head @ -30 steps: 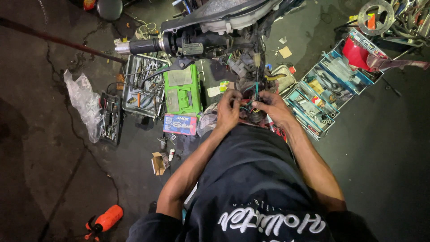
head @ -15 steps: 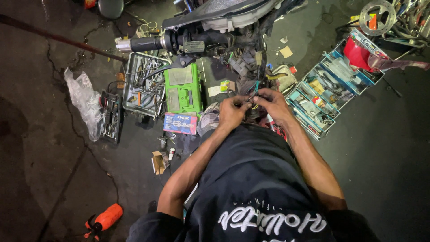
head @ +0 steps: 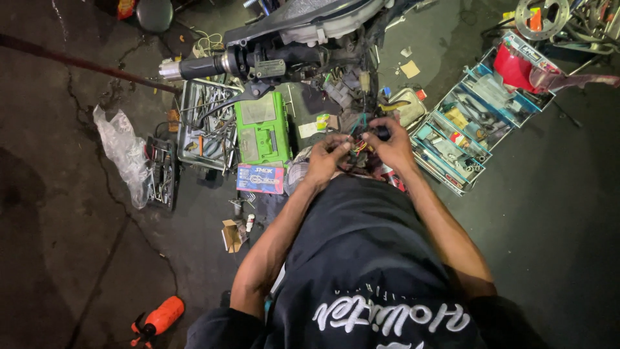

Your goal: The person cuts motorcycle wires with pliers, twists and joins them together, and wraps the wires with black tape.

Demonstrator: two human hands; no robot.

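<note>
Head view: both hands (head: pixel 358 152) pinch thin coloured wires (head: pixel 359 146).

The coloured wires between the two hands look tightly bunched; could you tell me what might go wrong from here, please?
1. Both hands, left hand and right hand, pinch the coloured wires close together; a hard pull might strain a joint.
2. The open blue toolbox sits by the right elbow's path; a swing could knock it.
3. Small parts on the dark floor could get lost.

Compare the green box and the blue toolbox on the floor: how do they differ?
The green box is one closed block left of the hands; the blue toolbox is folded open in tiered trays on their right. The green box shows a plain lid; the blue toolbox shows small parts. Both lie on the dark floor.
</note>
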